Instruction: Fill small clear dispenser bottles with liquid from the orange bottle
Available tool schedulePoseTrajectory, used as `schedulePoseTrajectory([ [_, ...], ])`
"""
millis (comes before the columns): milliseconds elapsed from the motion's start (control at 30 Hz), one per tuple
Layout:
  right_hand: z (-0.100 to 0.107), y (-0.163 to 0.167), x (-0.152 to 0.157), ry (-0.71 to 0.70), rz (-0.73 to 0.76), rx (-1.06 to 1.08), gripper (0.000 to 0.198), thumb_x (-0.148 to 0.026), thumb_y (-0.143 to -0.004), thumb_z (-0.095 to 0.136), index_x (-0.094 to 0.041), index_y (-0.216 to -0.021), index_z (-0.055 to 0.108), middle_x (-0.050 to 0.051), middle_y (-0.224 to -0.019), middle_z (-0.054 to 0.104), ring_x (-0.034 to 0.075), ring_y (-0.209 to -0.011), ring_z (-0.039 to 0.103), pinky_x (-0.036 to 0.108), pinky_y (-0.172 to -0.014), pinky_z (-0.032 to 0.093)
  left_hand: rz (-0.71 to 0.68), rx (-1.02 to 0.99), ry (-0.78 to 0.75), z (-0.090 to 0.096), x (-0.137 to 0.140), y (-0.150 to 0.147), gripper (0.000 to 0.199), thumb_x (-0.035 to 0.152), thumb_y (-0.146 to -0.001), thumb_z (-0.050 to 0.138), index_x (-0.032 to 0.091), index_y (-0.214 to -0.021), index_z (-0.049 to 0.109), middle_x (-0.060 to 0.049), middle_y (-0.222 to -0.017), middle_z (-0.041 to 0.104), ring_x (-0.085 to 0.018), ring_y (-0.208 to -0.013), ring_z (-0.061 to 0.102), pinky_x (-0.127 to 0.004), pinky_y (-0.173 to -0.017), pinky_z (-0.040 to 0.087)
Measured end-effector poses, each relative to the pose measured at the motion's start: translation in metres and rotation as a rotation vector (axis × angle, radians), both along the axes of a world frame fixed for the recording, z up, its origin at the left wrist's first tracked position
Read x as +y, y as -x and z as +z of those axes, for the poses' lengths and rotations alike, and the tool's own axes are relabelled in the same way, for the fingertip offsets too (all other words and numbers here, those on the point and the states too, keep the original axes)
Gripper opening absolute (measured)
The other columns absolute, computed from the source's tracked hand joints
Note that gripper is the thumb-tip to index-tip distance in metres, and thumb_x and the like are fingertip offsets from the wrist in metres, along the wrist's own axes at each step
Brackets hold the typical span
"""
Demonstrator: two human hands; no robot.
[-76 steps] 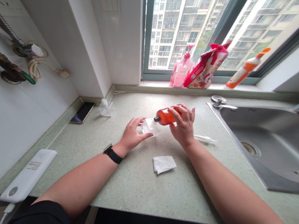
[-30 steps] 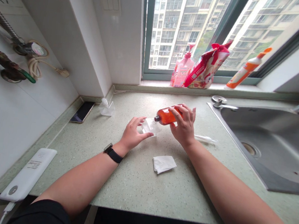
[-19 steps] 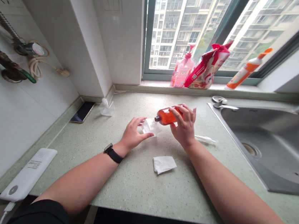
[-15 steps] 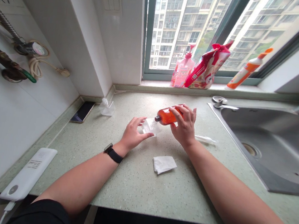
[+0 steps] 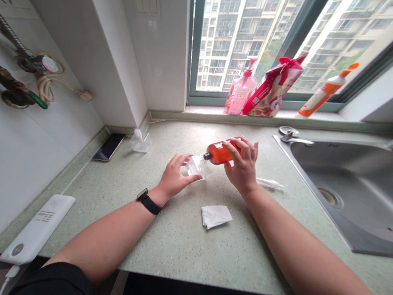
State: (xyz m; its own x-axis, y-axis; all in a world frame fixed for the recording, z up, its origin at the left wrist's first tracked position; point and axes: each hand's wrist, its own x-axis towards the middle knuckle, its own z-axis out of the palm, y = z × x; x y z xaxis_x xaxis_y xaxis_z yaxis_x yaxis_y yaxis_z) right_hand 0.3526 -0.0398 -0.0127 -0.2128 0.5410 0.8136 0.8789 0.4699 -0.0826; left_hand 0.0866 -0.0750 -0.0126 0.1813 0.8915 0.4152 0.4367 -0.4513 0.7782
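My right hand (image 5: 243,164) is wrapped round an orange-red bottle (image 5: 219,153), tipped almost level with its dark open neck pointing left. Right under the neck stands a small clear plastic container (image 5: 197,166), and my left hand (image 5: 177,173) grips its side between thumb and fingers. Whether liquid is running from the bottle is too small to make out. A folded white tissue (image 5: 216,216) lies on the counter in front of the two hands. Behind my right wrist is a slim white item in clear wrapping (image 5: 271,183).
Another clear container (image 5: 141,142) with a whitish thing in it stands at the back left, beside a phone (image 5: 109,147). A white power bank (image 5: 38,229) lies at the left edge. The steel sink (image 5: 354,198) is on the right. A pump bottle (image 5: 240,91) stands on the sill.
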Motion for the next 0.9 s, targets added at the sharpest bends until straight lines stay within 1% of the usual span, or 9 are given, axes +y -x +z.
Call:
schedulePoseTrajectory([
  [333, 0.0010, 0.0003, 0.0003, -0.032, 0.008, -0.012, 0.079, -0.005, -0.082, 0.063, -0.036, -0.153, 0.050, 0.008, -0.145, 0.058, 0.036, -0.149, 0.046, 0.073, -0.131, 0.019, -0.005, -0.007, 0.000, -0.0003, -0.0007, 0.0005, 0.074, 0.055, -0.077, 0.094, 0.024, -0.139, 0.065, -0.011, -0.127, 0.067, -0.028, -0.110, 0.072, -0.048, -0.098, 0.064],
  [700, 0.0002, -0.0001, 0.0005, -0.020, 0.016, 0.007, 0.085, -0.004, -0.082, 0.063, -0.040, -0.156, 0.047, 0.007, -0.147, 0.057, 0.037, -0.150, 0.045, 0.074, -0.131, 0.020, 0.001, -0.004, 0.011, -0.0010, -0.0005, 0.0004, 0.075, 0.055, -0.077, 0.094, 0.024, -0.138, 0.065, -0.012, -0.128, 0.067, -0.028, -0.111, 0.072, -0.049, -0.097, 0.064],
  [900, 0.0011, 0.0005, -0.0005, -0.015, 0.012, 0.011, 0.083, -0.005, -0.082, 0.063, -0.040, -0.155, 0.048, 0.007, -0.147, 0.057, 0.037, -0.150, 0.046, 0.074, -0.131, 0.020, -0.001, -0.007, 0.015, 0.0000, -0.0004, 0.0003, 0.075, 0.053, -0.077, 0.094, 0.024, -0.138, 0.065, -0.011, -0.128, 0.067, -0.028, -0.111, 0.072, -0.049, -0.099, 0.063],
])
